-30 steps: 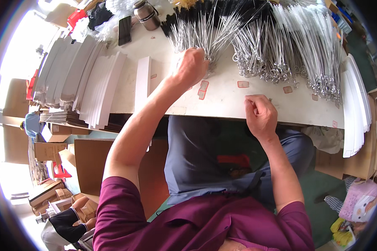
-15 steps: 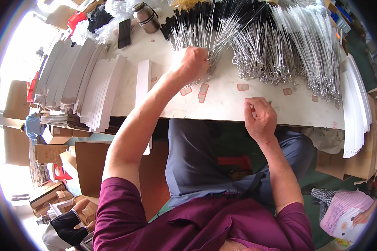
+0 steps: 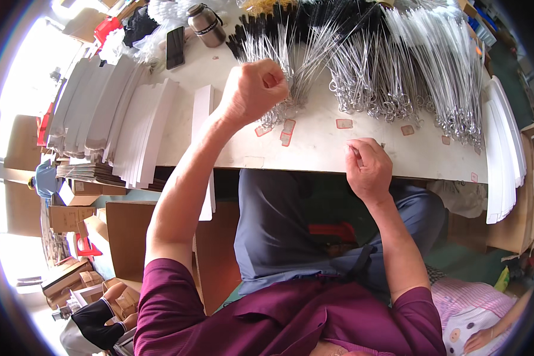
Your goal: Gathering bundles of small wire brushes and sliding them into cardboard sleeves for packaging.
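Observation:
My left hand point(image 3: 254, 92) is raised over the table's left half with its fingers curled closed. What it holds, if anything, is hidden. Just beyond and beside it lies a pile of thin wire brushes point(image 3: 279, 47) with black bristles and looped wire ends. My right hand point(image 3: 369, 170) rests at the table's front edge, thumb against curled fingers; I cannot make out anything in its pinch. Farther right are a second pile of black wire brushes point(image 3: 368, 74) and a pile of white-bristled brushes point(image 3: 448, 71), their loops toward me.
Folded white card strips point(image 3: 145, 127) stand in rows at the left, and more white strips point(image 3: 501, 154) at the right edge. A long white strip point(image 3: 203, 113) lies under my left forearm. A phone point(image 3: 175, 47) and metal flask point(image 3: 206, 26) sit at the back. Another person's arm point(image 3: 501, 326) shows lower right.
My left hand has moved left and slightly up, off the loops of the nearest brushes, still closed. My right hand has stayed put. The other person at lower right has shifted inward.

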